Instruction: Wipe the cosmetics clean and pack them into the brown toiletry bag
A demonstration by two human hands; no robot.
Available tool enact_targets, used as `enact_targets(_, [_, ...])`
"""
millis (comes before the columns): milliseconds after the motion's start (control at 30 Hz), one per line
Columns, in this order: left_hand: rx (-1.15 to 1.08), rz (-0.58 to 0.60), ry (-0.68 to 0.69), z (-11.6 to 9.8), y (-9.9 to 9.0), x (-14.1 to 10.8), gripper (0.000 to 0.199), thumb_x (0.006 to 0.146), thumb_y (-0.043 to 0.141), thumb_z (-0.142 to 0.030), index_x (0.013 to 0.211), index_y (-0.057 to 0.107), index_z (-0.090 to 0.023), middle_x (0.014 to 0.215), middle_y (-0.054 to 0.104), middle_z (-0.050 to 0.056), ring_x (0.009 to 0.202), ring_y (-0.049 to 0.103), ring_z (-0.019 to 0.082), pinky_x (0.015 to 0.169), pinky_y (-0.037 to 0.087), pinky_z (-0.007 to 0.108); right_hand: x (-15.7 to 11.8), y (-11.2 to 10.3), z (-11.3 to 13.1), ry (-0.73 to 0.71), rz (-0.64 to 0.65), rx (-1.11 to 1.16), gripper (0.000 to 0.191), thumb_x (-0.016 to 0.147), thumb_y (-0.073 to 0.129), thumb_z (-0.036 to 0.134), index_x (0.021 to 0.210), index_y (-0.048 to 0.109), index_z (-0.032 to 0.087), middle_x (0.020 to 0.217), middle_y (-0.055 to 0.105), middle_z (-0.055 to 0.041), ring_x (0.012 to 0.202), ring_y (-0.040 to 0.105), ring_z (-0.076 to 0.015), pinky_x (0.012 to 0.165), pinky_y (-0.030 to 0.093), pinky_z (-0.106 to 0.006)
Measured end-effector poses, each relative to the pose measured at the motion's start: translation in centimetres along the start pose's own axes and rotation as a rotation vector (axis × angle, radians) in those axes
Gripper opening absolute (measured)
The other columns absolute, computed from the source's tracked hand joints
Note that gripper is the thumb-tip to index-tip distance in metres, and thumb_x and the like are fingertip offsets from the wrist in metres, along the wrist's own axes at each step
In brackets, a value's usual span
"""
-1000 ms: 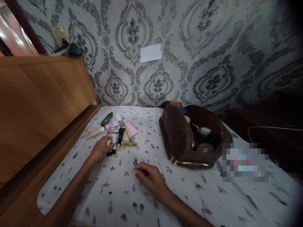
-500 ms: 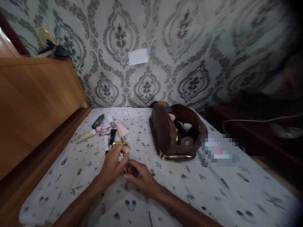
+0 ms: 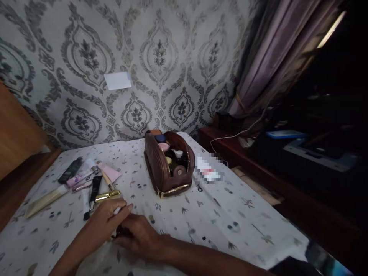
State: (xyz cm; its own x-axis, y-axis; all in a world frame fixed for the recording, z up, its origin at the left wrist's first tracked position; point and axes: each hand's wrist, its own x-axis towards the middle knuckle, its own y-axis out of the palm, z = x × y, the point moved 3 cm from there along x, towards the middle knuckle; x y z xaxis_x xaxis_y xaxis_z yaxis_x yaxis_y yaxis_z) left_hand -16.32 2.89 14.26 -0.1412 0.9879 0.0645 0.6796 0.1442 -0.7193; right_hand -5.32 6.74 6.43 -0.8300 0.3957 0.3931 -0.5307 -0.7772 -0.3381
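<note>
My left hand (image 3: pixel 107 216) is closed, with a small whitish tip (image 3: pixel 116 210) showing between its thumb and fingers. Against it, my right hand (image 3: pixel 142 234) is also closed, its fingers curled around something small and mostly hidden. A gold tube (image 3: pixel 107 196) lies just beyond my left hand. Around it are a black tube (image 3: pixel 95 188), a white tube with a black cap (image 3: pixel 86 203), a pink tube (image 3: pixel 109 172), a purple-patterned tube (image 3: pixel 79 177), a beige tube (image 3: pixel 46 201) and a dark green bottle (image 3: pixel 71 170).
A brown cosmetic bag (image 3: pixel 156 165) stands unzipped on the patterned white cloth (image 3: pixel 201 218), with several containers inside. Right of it lies a pixelated item (image 3: pixel 208 168). A wooden cabinet (image 3: pixel 20 130) is at left. A white cable (image 3: pixel 238 134) runs over dark furniture at right.
The view has turned to the right, so the bag, tubes and hands sit further left in the picture. My hands stay together, and a whitish tip now shows between my left fingers.
</note>
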Motion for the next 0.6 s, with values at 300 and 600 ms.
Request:
enact_targets(300, [-0.325,-0.256,-0.135,1.3,1.6,0.1,0.051,0.083,0.045,-0.066,0.079,0.068,-0.021,0.087,0.068,0.005,0.090,0.062,0.025,0.085,0.048,0.032,0.5,-0.7,-0.1,0.161,-0.229,0.279,0.029,0.068,0.075,0.037,0.068,0.054,0.018,0.071,0.052,0.0026,0.064,0.048,-0.0113,0.059,0.042,-0.023])
enact_targets(600, [-0.535,-0.447,-0.355,3.8,2.9,-0.7,0.059,0.071,0.059,-0.074,0.096,0.071,-0.021,0.103,0.069,0.007,0.100,0.062,0.026,0.075,0.053,0.028,1.3,-0.9,-1.0,0.249,-0.455,0.882,0.047,0.063,0.082,0.044,0.089,0.049,0.022,0.073,0.059,0.0052,0.058,0.056,-0.0097,0.059,0.050,-0.024])
